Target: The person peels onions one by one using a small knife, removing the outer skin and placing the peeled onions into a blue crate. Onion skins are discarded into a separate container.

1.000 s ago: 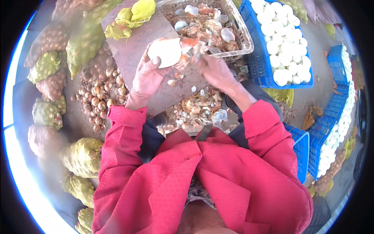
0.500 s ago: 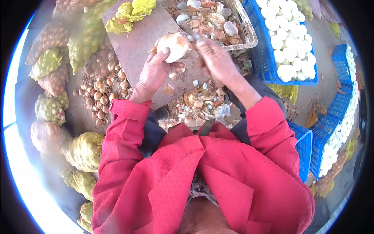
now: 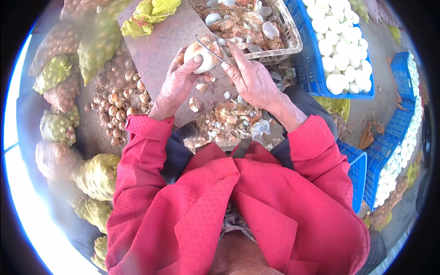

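Note:
My left hand [image 3: 179,79] is closed around a partly peeled onion [image 3: 200,61], its thumb pressed on the pale flesh. Brown skin remains on the onion's upper side. In my right hand [image 3: 252,81] is a knife [image 3: 209,47], its thin blade lying slantwise across the onion's upper right; the handle is hidden by the fingers. Below the hands, loose onion skins [image 3: 231,120] lie in a heap. A flat board [image 3: 158,50] spreads out beneath and beyond my left hand.
A pale crate [image 3: 293,43] of skins stands ahead. Right of it, a blue crate [image 3: 308,68] holds peeled onions; more blue crates [image 3: 389,142] line the far right. Unpeeled onions [image 3: 117,107] lie at left, beside filled mesh sacks [image 3: 98,176]. Yellow netting [image 3: 149,16] rests on the board.
The knife blade now lies across the onion, where before it was held off to the right and blurred. My right hand has turned and shifted slightly; the left still holds the onion.

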`<state>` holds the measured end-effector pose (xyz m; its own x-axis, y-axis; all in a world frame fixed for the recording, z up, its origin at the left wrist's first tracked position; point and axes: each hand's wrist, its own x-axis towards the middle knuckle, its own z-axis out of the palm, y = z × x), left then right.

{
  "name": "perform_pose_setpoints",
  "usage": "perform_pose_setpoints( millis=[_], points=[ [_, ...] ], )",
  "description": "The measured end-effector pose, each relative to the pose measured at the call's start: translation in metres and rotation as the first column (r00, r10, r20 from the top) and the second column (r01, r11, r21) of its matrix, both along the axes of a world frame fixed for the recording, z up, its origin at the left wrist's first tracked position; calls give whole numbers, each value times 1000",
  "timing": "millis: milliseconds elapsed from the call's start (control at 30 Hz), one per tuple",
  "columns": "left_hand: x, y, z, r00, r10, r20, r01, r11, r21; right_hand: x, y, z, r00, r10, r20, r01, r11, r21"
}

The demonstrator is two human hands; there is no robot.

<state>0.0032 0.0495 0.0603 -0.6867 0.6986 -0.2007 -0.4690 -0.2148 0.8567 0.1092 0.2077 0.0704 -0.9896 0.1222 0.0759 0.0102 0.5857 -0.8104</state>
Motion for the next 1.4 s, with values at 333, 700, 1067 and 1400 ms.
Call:
perform_pose_setpoints(
  millis=[333,700,1067,1400],
  points=[
    [6,6,4,977,38,-209,-53,996,-67,-20,-5,-15,991,-51,-126,40,995,-91],
    [6,3,16,916,-11,-400,-51,988,-144,-22,-6,-4,981,-52,187,166,730,-663],
    [-11,-5,-11,980,-76,185,7,937,350,-23,0,-9,956,-207,209,294,697,-654],
    [3,17,-9,992,125,-17,-120,974,193,-20,-28,0,978,-207,1,205,966,-159]
  ],
)
